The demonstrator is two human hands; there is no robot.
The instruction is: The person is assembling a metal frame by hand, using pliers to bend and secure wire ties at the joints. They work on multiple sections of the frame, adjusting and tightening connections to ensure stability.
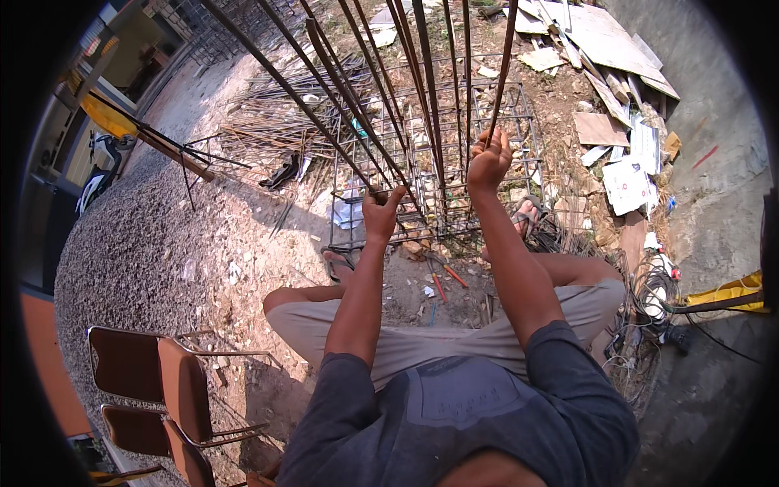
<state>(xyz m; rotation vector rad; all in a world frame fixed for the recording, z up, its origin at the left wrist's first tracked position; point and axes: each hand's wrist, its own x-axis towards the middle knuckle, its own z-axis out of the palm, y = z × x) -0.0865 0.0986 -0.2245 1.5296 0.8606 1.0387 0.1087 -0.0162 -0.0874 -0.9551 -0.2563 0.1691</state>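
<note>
Several long steel reinforcing bars rise in front of me and fan out toward the top of the view. My left hand is closed round the lower part of a bar at the left of the bunch, its thumb pointing up. Higher and to the right, my right hand grips the rightmost bar, fingers curled round it. Behind and below the bars spreads a rebar cage of tied square loops. Pincers with red-orange handles lie on the ground between my legs.
A gravel heap and brown chairs are on my left. Loose rods lie farther off. Boards and scraps line the concrete wall on my right, with tangled cables nearer me.
</note>
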